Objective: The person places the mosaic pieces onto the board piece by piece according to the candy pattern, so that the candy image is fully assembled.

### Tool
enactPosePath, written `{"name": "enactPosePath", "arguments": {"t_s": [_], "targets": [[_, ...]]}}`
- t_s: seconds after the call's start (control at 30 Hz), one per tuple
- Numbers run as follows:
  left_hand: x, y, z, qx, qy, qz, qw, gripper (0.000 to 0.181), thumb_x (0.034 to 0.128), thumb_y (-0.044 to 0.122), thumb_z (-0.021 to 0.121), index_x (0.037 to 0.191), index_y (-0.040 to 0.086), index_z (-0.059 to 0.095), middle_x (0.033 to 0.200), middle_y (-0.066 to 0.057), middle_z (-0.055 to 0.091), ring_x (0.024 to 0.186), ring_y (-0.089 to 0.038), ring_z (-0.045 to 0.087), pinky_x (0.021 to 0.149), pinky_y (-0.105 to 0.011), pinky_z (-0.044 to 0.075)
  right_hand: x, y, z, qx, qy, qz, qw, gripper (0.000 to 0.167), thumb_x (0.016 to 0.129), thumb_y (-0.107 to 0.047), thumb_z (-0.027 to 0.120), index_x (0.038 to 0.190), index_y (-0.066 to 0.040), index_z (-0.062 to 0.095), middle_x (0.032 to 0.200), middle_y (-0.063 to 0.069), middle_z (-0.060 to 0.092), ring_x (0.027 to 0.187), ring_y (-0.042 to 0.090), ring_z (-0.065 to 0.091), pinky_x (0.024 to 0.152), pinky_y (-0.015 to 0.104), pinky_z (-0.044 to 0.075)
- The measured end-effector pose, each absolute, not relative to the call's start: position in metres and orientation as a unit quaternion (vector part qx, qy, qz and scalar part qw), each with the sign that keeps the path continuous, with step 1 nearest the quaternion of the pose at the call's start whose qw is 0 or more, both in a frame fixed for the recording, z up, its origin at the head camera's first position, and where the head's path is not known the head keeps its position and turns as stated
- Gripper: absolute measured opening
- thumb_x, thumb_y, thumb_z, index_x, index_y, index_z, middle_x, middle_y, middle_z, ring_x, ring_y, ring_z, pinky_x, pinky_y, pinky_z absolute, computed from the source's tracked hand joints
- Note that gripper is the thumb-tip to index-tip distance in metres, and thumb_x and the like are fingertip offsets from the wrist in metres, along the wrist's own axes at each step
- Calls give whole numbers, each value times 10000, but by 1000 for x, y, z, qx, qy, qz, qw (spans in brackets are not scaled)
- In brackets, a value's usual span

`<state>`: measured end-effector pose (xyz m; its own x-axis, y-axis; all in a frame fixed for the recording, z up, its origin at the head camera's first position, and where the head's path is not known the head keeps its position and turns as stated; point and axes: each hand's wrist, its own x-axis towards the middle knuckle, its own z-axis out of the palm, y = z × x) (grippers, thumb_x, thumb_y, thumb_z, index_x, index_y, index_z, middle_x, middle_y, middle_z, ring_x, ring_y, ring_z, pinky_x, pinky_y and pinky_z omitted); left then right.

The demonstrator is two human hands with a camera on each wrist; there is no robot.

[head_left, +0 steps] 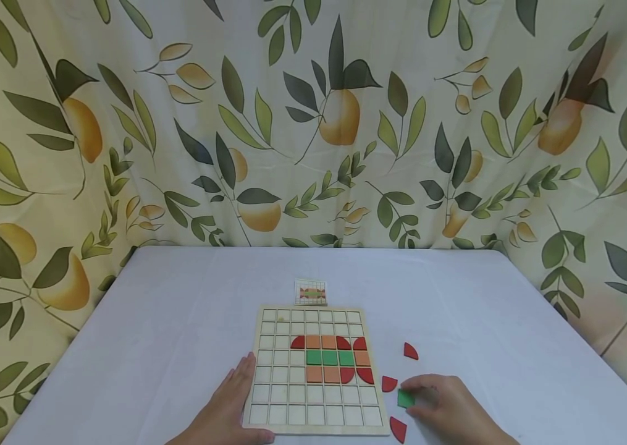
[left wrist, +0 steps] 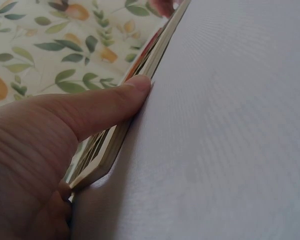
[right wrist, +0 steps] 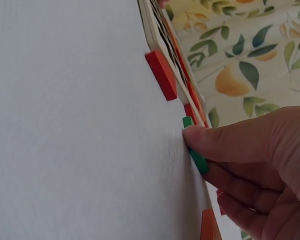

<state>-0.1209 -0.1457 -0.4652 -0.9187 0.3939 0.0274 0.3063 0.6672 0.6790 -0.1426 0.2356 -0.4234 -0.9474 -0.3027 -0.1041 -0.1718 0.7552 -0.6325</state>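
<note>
A wooden grid board (head_left: 280, 413) lies on the white table, with red quarter-round, orange square and green square tiles in some of its cells. My left hand (head_left: 228, 405) rests against the board's near left corner, its fingers along the left side. In the left wrist view the thumb (left wrist: 107, 105) touches the front edge. To the right of the board, my right hand (head_left: 449, 405) pinches a green square tile (head_left: 405, 398) between thumb and fingers. The right wrist view shows this green tile (right wrist: 197, 157) tilted on edge, close to the tabletop.
Loose red quarter-round tiles (head_left: 411, 351) lie right of the board, two of them near the right hand. An orange piece (right wrist: 209, 225) shows low in the right wrist view. A small patterned card (head_left: 311, 293) sits behind the board. A leaf-and-fruit curtain (head_left: 313, 185) hangs beyond the table.
</note>
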Motion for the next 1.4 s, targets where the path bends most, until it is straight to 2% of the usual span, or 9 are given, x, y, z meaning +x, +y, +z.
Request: {"name": "enactPosePath", "arguments": {"t_s": [0.3,0.5,0.77,1.13,1.23,1.27,1.4], "targets": [[-121,-145,-465,175,914,358,76,1269,601,692,666,1448,-45,74,1514,-163,87,1374,-316,53,935,-38,-150,-147,242,-425,-157,930,-322,87,326,718,-231,782,1009,-107,701,945,-63,668,924,171,598,791,380,510],[-122,-145,-464,168,915,357,85,1265,598,682,674,1455,-27,71,1519,-141,80,1377,-304,46,930,-33,-151,-148,243,-418,-163,933,-315,59,307,718,-223,782,1003,-139,704,944,-101,667,935,151,596,807,378,503],[-121,-145,-464,167,914,360,82,1271,592,682,677,1454,-29,71,1518,-143,85,1377,-305,50,932,-34,-149,-158,226,-413,-165,933,-315,45,301,726,-206,778,1009,-134,708,940,-103,668,932,141,596,811,381,503],[-122,-144,-464,162,913,364,90,1273,595,663,694,1463,-1,41,1523,-125,68,1381,-286,28,945,-48,-148,-170,204,-413,-245,912,-327,30,291,742,-188,769,1015,-106,706,942,-104,675,910,86,608,800,337,506],[-122,-144,-462,149,912,368,101,1273,589,645,708,1469,23,29,1527,-109,67,1382,-277,22,929,-41,-151,-174,198,-415,-260,906,-331,27,298,749,-205,764,1022,-103,703,943,-118,671,915,79,606,808,353,503],[-122,-144,-461,147,912,369,103,1274,586,642,710,1470,25,30,1527,-109,69,1382,-278,23,925,-39,-152,-175,195,-415,-265,905,-332,26,304,751,-221,763,1025,-104,703,943,-123,671,919,77,605,847,389,481],[-122,-144,-463,158,913,365,91,1281,588,663,695,1462,-5,38,1521,-136,76,1379,-295,30,926,-33,-152,-179,185,-416,-278,901,-332,27,319,755,-245,759,1033,-98,702,956,-131,668,943,81,600,857,419,472]]}}
